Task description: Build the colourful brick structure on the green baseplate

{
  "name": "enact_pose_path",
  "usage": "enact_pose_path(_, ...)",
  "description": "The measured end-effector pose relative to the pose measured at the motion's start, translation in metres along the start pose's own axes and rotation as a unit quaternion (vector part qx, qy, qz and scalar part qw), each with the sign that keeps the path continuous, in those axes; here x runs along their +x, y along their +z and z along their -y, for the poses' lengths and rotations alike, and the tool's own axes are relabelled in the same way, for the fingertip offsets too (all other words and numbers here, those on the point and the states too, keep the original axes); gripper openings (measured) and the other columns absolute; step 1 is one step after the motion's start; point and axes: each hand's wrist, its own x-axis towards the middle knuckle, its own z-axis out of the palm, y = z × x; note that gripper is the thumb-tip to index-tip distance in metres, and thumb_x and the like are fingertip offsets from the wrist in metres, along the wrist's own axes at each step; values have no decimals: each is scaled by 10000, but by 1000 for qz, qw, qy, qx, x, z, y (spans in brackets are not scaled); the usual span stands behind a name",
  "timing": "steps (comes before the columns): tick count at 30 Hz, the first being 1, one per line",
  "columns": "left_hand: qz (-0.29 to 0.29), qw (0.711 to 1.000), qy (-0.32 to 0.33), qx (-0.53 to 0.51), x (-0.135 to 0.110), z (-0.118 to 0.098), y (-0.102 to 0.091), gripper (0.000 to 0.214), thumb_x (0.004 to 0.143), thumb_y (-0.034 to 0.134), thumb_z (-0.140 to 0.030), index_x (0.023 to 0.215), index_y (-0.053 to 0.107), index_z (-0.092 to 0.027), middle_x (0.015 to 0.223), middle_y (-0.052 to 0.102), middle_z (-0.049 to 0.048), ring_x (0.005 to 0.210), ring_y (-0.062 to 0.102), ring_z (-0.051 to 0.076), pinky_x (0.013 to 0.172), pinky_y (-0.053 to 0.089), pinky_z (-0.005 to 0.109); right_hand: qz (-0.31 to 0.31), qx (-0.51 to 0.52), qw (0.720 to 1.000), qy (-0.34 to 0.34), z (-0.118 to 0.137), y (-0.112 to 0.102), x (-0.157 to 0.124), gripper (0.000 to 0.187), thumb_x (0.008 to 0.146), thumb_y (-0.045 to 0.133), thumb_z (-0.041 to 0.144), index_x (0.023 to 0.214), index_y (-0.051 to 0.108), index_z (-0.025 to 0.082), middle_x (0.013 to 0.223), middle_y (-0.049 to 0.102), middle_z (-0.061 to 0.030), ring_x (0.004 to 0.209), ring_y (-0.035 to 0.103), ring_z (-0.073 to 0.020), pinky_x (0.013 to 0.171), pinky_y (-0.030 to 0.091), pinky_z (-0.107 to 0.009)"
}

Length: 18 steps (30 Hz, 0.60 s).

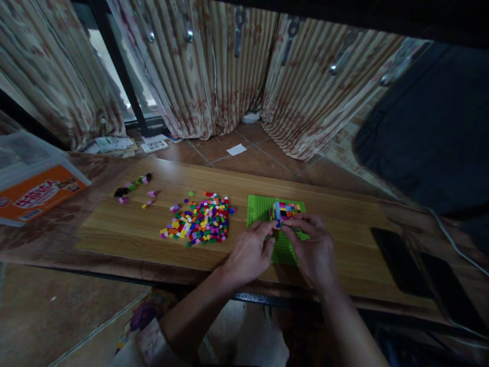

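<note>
A small multicoloured model of building bricks (288, 208) stands on a green studded baseplate (256, 205). My left hand (250, 252) reaches its near left corner, with index finger and thumb closed against the bricks there. Close beside it, my right hand (315, 247) has its thumb and index finger pinched together at the model's near side. What lies between those right fingertips is too small and too covered to make out. Both hands hide the model's near face and part of the baseplate.
Left of the baseplate a pile of loose coloured bricks (208, 219) spreads over the wooden board (344, 214). Several stray pieces (133, 186) lie farther left. A clear plastic box with an orange label (42, 191) stands at the left edge. Two dark flat phone-like slabs (401, 262) lie at right.
</note>
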Motion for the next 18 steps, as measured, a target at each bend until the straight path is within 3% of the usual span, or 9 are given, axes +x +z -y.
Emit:
enact_pose_path(13,30,999,18,41,-2,2,11,438,905,436,-195,1342,452,-207,1135,615,91,959,628,206,858,533,364,-26,74,994,72,-3,0,3,168,774,671,368,806,721,211,931,639,-53,830,622,-192,719,495,-337)
enact_pose_path(18,41,996,14,74,-2,0,11,437,915,417,-216,1351,434,-203,1167,602,101,981,625,218,864,534,369,-74,21,991,113,-5,3,4,313,809,615,446,978,694,195,998,636,-85,907,595,-220,786,481,-385)
